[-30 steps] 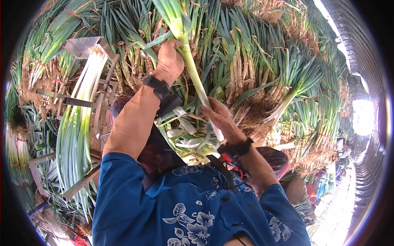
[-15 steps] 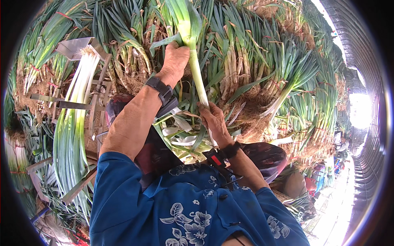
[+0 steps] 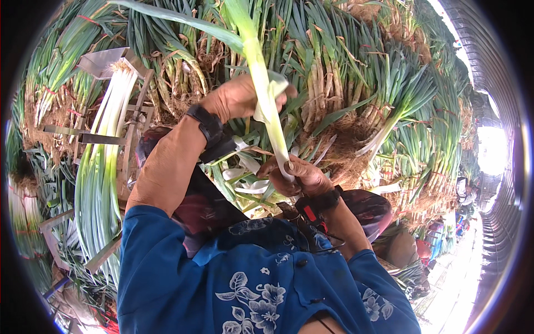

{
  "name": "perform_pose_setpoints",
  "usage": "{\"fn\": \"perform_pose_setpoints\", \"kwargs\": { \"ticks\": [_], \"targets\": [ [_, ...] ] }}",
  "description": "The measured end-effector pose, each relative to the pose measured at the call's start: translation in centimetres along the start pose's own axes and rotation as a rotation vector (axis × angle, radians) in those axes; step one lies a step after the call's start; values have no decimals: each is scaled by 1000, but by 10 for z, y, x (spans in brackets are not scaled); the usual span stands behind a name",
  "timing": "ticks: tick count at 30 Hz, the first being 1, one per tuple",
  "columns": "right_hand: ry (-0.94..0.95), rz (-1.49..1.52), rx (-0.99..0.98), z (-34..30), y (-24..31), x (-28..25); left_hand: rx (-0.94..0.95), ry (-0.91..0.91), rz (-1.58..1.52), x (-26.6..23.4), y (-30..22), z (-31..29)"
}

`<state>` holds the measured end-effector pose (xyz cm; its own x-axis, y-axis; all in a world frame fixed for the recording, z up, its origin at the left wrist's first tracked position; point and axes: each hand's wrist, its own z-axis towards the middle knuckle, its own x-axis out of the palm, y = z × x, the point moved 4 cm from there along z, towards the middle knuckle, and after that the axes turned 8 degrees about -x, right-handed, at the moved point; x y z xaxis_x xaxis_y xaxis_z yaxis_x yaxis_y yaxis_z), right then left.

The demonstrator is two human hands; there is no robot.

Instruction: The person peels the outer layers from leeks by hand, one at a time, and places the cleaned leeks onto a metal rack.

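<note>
A long, thick green onion (image 3: 255,61) slants up in front of me, its pale base low and its green leaves toward the top. My right hand (image 3: 300,177) is closed around the white base. Higher up, my left hand (image 3: 236,97) passes behind the stalk, its fingers partly hidden and blurred. A loosened outer leaf (image 3: 273,88) peels from the stalk at those fingers, which appear to pinch it. One long leaf stretches from the stalk to the upper left.
On my left, a metal rack (image 3: 103,138) holds a bunch of cleaned green onions (image 3: 97,189), roots against its end plate. Rooted green onion bundles (image 3: 328,78) are heaped ahead and to the right. Peeled leaves (image 3: 250,186) lie between my knees. A corrugated wall (image 3: 503,83) stands far right.
My left hand has moved down the stalk and behind it, and an outer leaf is peeling loose there. My right hand, on the base, has shifted slightly lower and to the right.
</note>
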<state>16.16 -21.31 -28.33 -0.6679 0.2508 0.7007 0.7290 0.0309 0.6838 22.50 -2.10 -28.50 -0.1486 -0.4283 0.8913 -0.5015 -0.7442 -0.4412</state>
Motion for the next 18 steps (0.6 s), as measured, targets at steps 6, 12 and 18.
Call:
{"fn": "perform_pose_setpoints", "kwargs": {
  "ticks": [6,12,18],
  "targets": [
    [9,-37,1,20,15,28,-94,8,908,-8,56,-25],
    [-68,-187,-39,43,33,31,165,-767,1027,-68,-17,-46],
    [-344,-574,-7,71,6,0,578,-458,-17,-23,-56,-61]
  ]
}}
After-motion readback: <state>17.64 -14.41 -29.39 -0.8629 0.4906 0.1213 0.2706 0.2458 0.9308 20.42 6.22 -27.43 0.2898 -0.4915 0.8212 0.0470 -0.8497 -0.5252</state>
